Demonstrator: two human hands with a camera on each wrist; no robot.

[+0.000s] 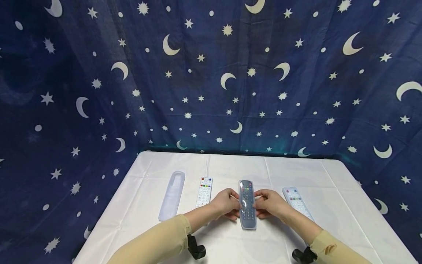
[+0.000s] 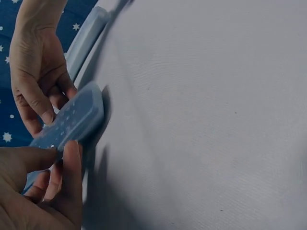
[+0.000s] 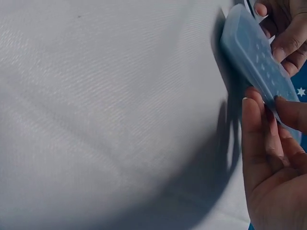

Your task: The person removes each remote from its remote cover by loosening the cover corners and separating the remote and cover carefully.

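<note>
Both hands hold a dark remote control point(image 1: 247, 200) in a translucent cover at the front middle of the white table. My left hand point(image 1: 226, 204) pinches its left edge between thumb and fingers. At the right edge, my right hand point(image 1: 271, 204) grips it the same way. In the left wrist view the covered remote point(image 2: 79, 117) is tilted, its near end raised a little off the cloth. The cover's rounded end point(image 3: 235, 36) extends past the buttons in the right wrist view. Whether the remote is fully inside the cover at its far end I cannot tell.
An unfilled translucent cover point(image 1: 172, 196) lies at the left. Beside it is a white remote point(image 1: 204, 190), partly behind the left forearm. Another white remote point(image 1: 298, 201), seemingly in a cover, lies at the right, partly behind the right forearm. A star-patterned curtain point(image 1: 211, 73) hangs behind the table point(image 1: 230, 163).
</note>
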